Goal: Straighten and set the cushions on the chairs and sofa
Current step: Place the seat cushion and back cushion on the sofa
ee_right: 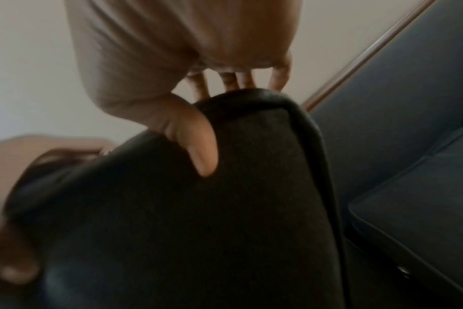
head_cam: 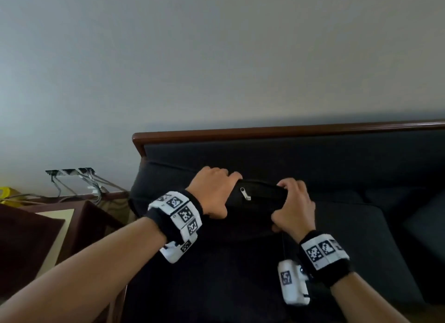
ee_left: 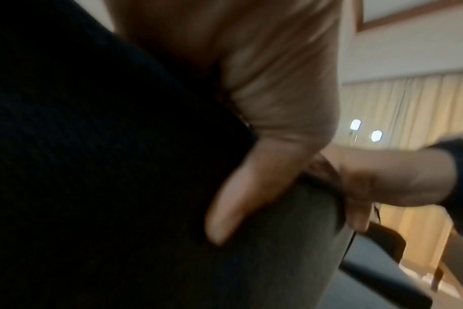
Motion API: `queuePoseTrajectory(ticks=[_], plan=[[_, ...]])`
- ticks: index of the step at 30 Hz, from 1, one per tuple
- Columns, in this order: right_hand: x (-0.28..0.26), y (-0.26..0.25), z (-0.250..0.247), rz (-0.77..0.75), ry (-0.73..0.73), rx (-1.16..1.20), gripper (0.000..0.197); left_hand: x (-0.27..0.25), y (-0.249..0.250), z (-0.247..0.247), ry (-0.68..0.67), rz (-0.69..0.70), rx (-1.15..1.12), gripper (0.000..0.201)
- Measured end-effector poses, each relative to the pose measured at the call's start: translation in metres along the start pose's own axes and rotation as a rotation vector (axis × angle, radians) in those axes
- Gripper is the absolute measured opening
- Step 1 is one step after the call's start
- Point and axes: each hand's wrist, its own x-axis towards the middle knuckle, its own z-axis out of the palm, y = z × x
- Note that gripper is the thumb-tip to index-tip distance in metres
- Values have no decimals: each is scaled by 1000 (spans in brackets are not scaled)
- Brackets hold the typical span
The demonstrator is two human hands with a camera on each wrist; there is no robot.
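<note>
A dark cushion (head_cam: pixel 255 202) with a silver zip pull (head_cam: pixel 245 194) on its upper edge is held over the left end of a dark sofa (head_cam: pixel 361 226). My left hand (head_cam: pixel 214 192) grips the cushion's top edge on the left, fingers curled over it and thumb in front. My right hand (head_cam: pixel 292 208) grips the same edge on the right. In the left wrist view my thumb (ee_left: pixel 241 200) presses into the cushion (ee_left: pixel 119 167). In the right wrist view my thumb (ee_right: pixel 196 144) lies on the cushion (ee_right: pixel 225 209) and the fingers (ee_right: pixel 238 80) hook behind its top.
The sofa has a wooden top rail (head_cam: pixel 289 130) against a pale wall. A seat cushion (ee_right: pixel 423 198) lies to the right. Left of the sofa stands a dark wooden side table (head_cam: pixel 36 231), with cables (head_cam: pixel 91 185) running from wall sockets.
</note>
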Motion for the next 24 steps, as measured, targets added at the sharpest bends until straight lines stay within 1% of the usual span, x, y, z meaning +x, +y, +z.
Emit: queuePoseTrajectory(ticks=[1,3,5,8,10,12,14,17,19,20,22,23,24], plan=[[-8,3,14,8,-59,-82,72,-2,4,16,-9,-17,12,85],[-16,1,31,-48,-88,-216,82,-6,5,34,48,-54,9,82],[-14,-12,35,-146,-103,-328,92,-10,2,38,98,-83,-3,82],[-10,-38,46,-331,-191,-469,101,-17,1,39,120,-101,-10,85],[-10,-46,55,-395,-157,-479,95,-22,0,40,130,-118,-17,88],[-8,-42,58,-409,-94,-426,87,-33,-12,41,172,-166,-33,92],[-6,-35,55,-407,-64,-377,81,-52,-31,41,232,-237,-13,101],[-3,-20,44,-417,-68,-309,78,-83,-64,41,302,-366,20,117],[0,-10,34,-407,-76,-259,81,-100,-83,38,306,-462,-74,121],[2,-5,30,-384,-75,-249,84,-106,-89,37,301,-493,-181,122],[7,0,22,-329,-81,-248,88,-108,-92,39,304,-497,-475,123],[10,1,19,-300,-93,-255,90,-106,-89,40,318,-483,-574,122],[12,0,15,-276,-109,-268,91,-102,-84,41,341,-472,-608,120]])
